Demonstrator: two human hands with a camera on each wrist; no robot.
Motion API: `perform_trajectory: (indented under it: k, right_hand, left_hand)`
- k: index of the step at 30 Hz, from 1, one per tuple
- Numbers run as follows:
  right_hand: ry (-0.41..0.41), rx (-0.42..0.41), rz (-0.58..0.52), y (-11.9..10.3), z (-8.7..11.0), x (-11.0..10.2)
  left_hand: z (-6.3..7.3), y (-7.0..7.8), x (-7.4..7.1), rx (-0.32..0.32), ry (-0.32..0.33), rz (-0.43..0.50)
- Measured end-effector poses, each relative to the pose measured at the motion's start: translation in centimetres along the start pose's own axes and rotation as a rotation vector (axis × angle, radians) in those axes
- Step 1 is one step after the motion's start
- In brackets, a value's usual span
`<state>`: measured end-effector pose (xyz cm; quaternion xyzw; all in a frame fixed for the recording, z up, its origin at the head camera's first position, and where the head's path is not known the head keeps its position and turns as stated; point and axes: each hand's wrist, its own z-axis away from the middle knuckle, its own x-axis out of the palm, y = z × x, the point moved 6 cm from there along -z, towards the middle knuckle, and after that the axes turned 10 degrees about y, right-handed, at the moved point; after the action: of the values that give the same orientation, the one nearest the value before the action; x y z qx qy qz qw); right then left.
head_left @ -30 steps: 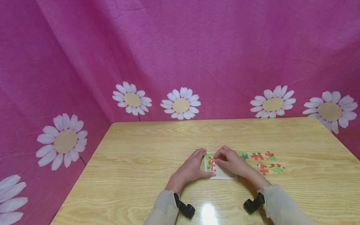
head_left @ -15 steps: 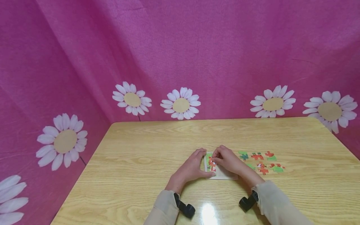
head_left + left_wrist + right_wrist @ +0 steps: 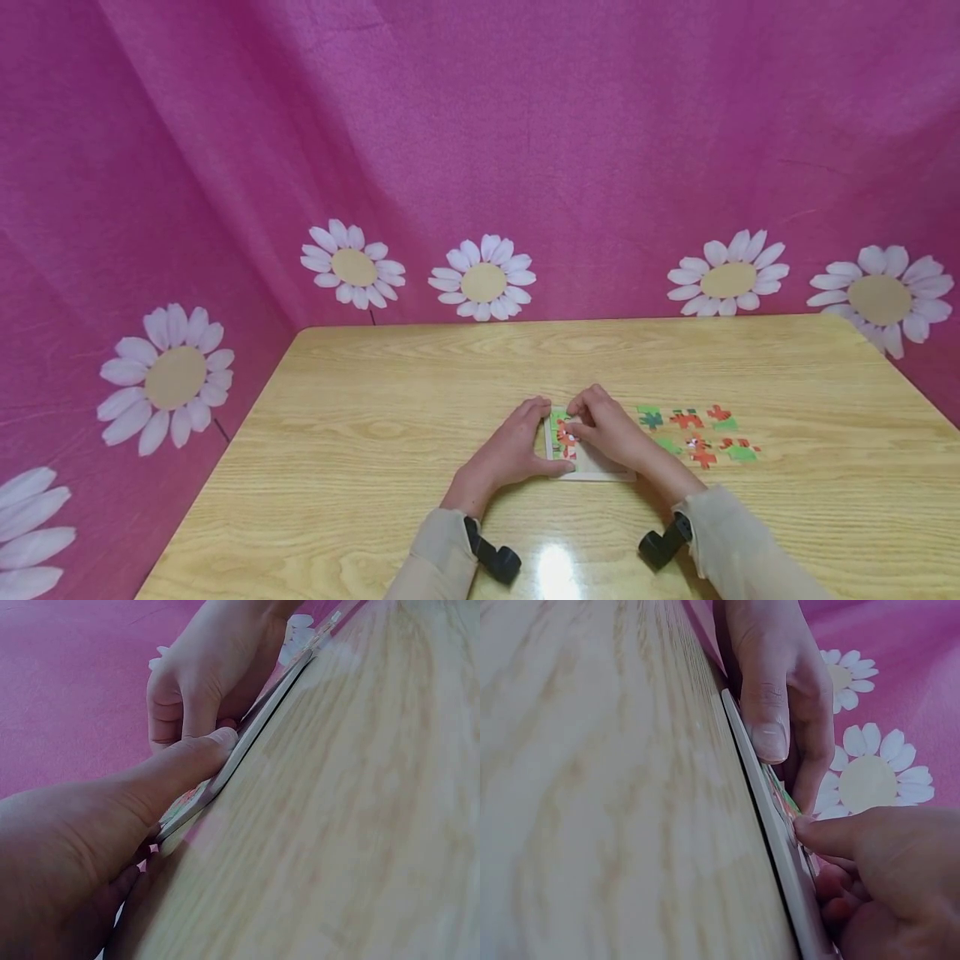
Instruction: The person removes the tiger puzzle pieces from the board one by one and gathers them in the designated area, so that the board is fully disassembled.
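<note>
A small wooden jigsaw puzzle tray (image 3: 600, 476) lies on the table, its left part filled with joined pieces picturing an orange animal on green. My left hand (image 3: 513, 446) grips the tray from the left, thumb on the near rim and fingers at the far left corner. In the left wrist view, that thumb (image 3: 195, 759) presses along the rim. Over the filled part, my right hand (image 3: 611, 429) has thumb and bent fingers together at a jigsaw puzzle piece, mostly hidden under the fingertips. The right wrist view shows the right thumb (image 3: 832, 834) low at the coloured pieces.
Right of the tray lie several loose puzzle pieces, among them a dark green one (image 3: 650, 417), an orange one (image 3: 686, 418) and a green-and-red one (image 3: 740, 450). The wooden table (image 3: 390, 417) meets a pink flowered curtain (image 3: 600, 167) at its back edge.
My right hand has shifted slightly left over the tray, uncovering more of the loose green pieces on the right. My left hand and the tray have stayed in place.
</note>
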<state>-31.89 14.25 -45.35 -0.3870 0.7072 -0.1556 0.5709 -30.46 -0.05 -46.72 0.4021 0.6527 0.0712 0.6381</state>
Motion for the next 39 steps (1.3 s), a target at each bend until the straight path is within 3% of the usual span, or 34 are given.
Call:
perform_trajectory:
  k: [13, 39]
  right_hand:
    - [-0.014, -0.009, -0.025, 0.24, 0.00, 0.36]
    - [0.169, -0.002, -0.097, -0.21, 0.69, -0.13]
  left_hand:
    - [0.05, -0.32, 0.31, -0.024, -0.008, 0.022]
    - [-0.03, -0.33, 0.25, -0.052, -0.026, 0.022]
